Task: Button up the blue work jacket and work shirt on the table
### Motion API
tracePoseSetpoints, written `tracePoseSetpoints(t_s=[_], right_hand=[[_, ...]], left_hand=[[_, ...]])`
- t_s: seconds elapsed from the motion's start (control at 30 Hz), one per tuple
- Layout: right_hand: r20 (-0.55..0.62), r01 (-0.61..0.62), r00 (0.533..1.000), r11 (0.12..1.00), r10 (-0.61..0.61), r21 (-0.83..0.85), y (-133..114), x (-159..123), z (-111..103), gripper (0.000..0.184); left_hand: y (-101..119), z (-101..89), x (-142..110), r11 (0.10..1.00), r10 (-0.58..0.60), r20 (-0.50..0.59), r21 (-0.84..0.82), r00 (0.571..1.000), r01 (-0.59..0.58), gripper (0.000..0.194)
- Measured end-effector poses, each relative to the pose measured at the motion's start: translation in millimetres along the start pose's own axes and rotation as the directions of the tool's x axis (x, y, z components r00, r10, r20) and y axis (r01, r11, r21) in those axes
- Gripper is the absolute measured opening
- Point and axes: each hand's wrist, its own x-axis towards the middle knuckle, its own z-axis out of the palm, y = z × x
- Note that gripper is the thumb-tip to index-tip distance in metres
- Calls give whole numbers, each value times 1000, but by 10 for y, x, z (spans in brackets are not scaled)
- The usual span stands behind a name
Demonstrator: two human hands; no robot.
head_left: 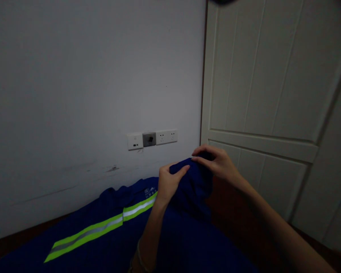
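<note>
A dark blue work jacket (108, 242) with a yellow-green and silver reflective stripe (93, 231) lies spread across the lower part of the view. Its right portion is lifted and bunched between my hands. My left hand (170, 182) is closed on the raised cloth, thumb on top and the other fingers hidden behind the fabric. Just to the right, my right hand (216, 161) pinches the upper edge of the same cloth between thumb and fingertips. Small white printing (150, 191) shows above the stripe.
Behind the jacket stands a pale wall (96, 94) with a row of sockets (166, 137) low on it. A white panelled door (261, 83) fills the right side. Dark reddish floor (230, 204) shows between the jacket and the door.
</note>
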Motion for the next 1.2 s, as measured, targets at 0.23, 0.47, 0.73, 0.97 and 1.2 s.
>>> tracePoseSetpoints(t_s=[0.23,0.47,0.73,0.97,1.2], right_hand=[[-116,-146,987,936,115,-319,-383,-363,-51,24],[-338,-192,939,911,63,-364,-445,-585,3,22],[-283,-254,936,958,209,-135,-305,-554,-93,34],[160,-465,885,846,437,262,-70,-492,-429,45],[181,-497,867,830,464,255,-73,-489,-393,36]], left_hand=[[-46,97,-33,936,250,-193,301,949,-185,23],[-126,215,-113,812,463,-159,469,872,-346,20],[-34,368,-228,922,324,-21,230,946,-311,22],[115,229,-190,992,-82,218,-78,973,101,26],[69,140,-131,939,-200,260,-226,944,261,29]])
